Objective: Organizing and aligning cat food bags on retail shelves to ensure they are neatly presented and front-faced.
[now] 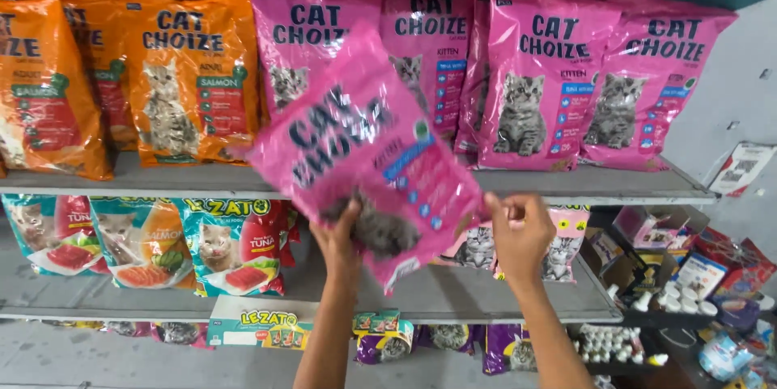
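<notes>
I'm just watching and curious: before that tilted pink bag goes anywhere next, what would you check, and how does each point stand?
1. Left hand grips the pink bag at its lower edge: ok.
2. Right hand pinches the bag's lower right corner: ok.
3. Bag upright: not ok, it tilts.
4. Bag sealed and undamaged: cannot tell.
5. Gap among the pink bags on the top shelf: cannot tell, the held bag hides that spot.
6. Orange bags standing apart from the held bag: ok.

Bare shelf (486,296) strip, perhaps passable
</notes>
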